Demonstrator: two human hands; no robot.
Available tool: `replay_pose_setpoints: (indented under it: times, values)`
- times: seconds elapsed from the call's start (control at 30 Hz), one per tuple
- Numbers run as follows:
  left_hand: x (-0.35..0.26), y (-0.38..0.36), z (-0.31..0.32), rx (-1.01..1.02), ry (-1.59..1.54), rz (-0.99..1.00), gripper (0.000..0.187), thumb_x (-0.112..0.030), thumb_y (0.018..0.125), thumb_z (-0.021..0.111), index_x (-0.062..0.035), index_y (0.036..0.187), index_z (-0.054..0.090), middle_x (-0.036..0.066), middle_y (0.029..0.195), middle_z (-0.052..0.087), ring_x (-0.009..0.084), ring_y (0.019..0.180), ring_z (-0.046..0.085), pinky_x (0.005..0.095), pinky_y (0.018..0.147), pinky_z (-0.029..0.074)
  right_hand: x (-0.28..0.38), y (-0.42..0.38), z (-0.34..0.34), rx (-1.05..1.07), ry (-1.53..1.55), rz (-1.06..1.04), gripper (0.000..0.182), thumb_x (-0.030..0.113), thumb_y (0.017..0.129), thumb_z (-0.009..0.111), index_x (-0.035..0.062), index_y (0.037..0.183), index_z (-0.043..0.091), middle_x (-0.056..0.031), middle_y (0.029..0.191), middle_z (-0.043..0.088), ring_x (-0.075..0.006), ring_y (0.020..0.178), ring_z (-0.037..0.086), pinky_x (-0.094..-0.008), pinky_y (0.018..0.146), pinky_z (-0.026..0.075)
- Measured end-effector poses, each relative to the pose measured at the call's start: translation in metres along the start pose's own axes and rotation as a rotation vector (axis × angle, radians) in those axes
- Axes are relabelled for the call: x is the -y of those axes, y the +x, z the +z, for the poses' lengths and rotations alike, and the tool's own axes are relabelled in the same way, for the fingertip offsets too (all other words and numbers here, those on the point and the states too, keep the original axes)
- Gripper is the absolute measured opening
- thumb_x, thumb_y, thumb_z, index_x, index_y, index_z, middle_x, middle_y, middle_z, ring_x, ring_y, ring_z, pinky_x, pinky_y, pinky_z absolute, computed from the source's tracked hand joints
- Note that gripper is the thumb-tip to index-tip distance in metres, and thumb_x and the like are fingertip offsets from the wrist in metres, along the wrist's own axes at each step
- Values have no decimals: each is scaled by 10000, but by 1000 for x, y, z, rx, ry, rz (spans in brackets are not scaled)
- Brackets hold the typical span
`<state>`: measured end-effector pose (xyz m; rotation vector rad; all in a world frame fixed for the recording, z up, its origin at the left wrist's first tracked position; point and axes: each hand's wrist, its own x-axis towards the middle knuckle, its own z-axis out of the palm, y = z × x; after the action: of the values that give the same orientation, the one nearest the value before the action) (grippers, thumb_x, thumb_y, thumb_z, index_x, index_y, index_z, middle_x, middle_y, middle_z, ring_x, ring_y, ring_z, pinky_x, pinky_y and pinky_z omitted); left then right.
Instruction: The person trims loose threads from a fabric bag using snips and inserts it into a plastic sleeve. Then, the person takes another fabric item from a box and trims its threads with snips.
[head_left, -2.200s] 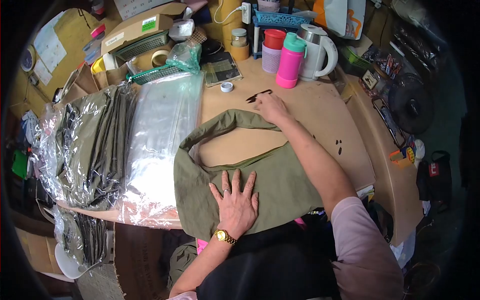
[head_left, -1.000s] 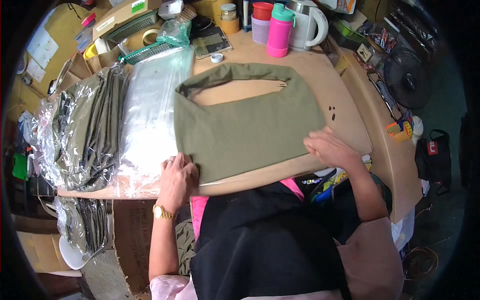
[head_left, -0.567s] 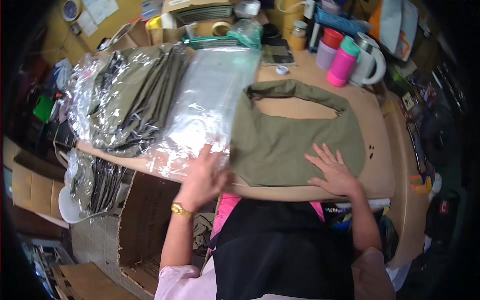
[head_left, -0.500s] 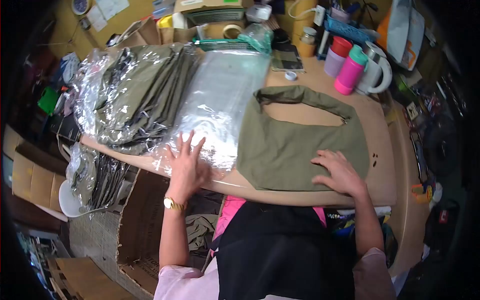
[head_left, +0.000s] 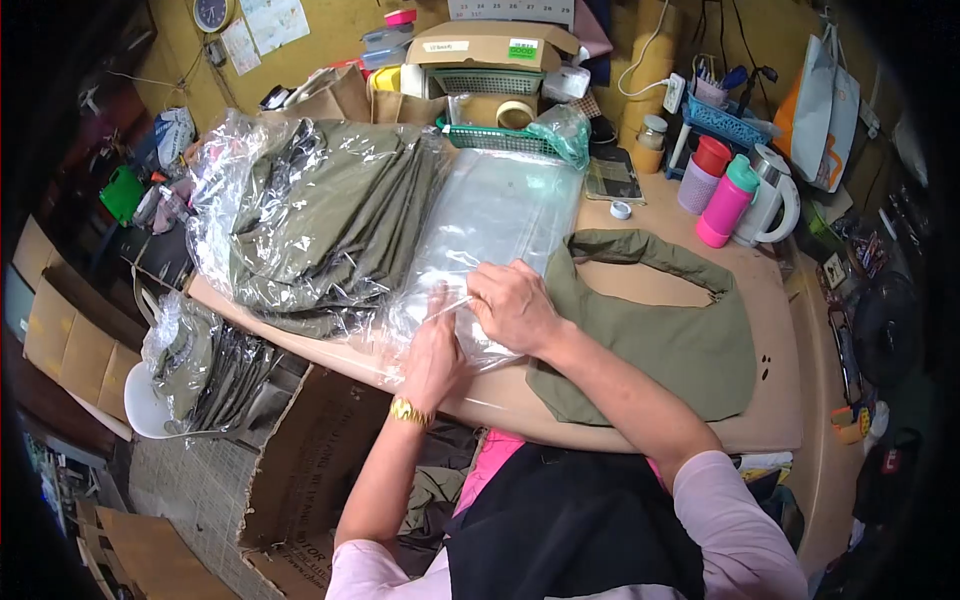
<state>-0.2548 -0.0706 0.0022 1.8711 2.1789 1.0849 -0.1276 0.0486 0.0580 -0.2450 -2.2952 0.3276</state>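
Observation:
A stack of clear plastic bags (head_left: 500, 215) lies flat near the middle of the table. At its near end, my right hand (head_left: 515, 308) is closed in a pinch on the edge of a plastic bag. Close beside it, my left hand (head_left: 435, 355) has its fingers together on the same bag, whose edge stretches between both hands. Part of the left fingers is hard to make out through the shiny film. An olive-green shoulder bag (head_left: 650, 345) lies flat to the right, its strap looped away from me, under my right forearm.
Olive bags in plastic (head_left: 330, 220) are piled at the left. Behind stand a green basket (head_left: 500, 138), a pink bottle (head_left: 725, 205) and a kettle (head_left: 768, 200). Below the table edge are an open cardboard box (head_left: 310, 450) and a white stool (head_left: 150, 400) holding more wrapped bags.
My right hand has left the olive bag and crossed left to the plastic bags, where it now pinches an edge. My left hand's spread fingers have come together. The view has shifted.

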Motion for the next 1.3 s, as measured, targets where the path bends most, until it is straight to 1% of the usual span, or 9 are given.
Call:
replay_pose_setpoints:
  times: [0.1,0.27,0.37,0.53,0.67,0.87,1.0,1.1,1.3]
  values:
    - [26,25,12,-27,312,-31,797,-30,819,592,-51,1538,248,204,1619,148,373,1499,139,606,1172,157,19,-3,-6,-15,-10,-71,153,105,759,691,63,783,546,-93,747,533,-292,717,585,-394,685,404]
    - [47,38,11,48,359,-31,606,-163,806,709,-150,1386,531,153,1494,437,362,1378,409,520,1104,348,41,-20,-13,37,-20,-105,168,124,745,713,66,849,595,-75,798,552,-284,742,575,-394,724,427]
    - [53,44,10,-78,153,63,126,-175,821,719,-72,884,682,128,1020,660,334,959,627,404,815,499,64,-40,-3,151,130,-220,173,124,768,681,46,893,592,-108,893,571,-285,851,583,-421,773,450]
    - [59,54,-1,-52,3,86,240,-196,811,736,-50,983,653,143,1061,647,352,1003,618,413,847,503,61,-59,59,397,277,-95,259,79,809,590,-26,1045,584,-212,1089,573,-361,1082,562,-493,925,448]
    - [90,50,8,29,-172,66,562,-216,833,713,-37,1329,518,183,1326,553,349,1209,552,411,1049,425,31,-40,71,543,-187,273,603,173,884,561,-136,1367,377,-354,1465,314,-512,1384,295,-574,1152,248]
    - [43,8,31,42,510,-62,647,-300,930,534,-59,1498,341,219,1515,355,452,1388,319,624,1107,264,29,-39,50,780,-268,379,735,263,920,557,-148,1452,260,-362,1527,224,-537,1424,205,-612,1162,184]
    - [45,21,32,-93,514,-76,621,-285,901,582,-75,1461,416,204,1500,395,430,1402,330,613,1118,266,14,-37,58,684,-248,351,728,260,913,575,-135,1449,281,-377,1523,210,-541,1419,212,-608,1163,185]
    - [35,33,8,-161,237,91,287,-189,861,652,-66,1121,646,165,1395,527,406,1326,451,524,1139,296,10,-25,45,639,-83,384,732,208,901,561,-98,1480,235,-378,1537,159,-546,1430,167,-592,1174,167]
    - [42,39,5,-160,107,78,320,-165,856,634,-6,1133,639,200,1382,522,404,1308,465,487,1130,327,23,-45,47,490,-93,401,747,216,920,532,-47,1521,176,-359,1560,96,-555,1429,150,-601,1170,158]
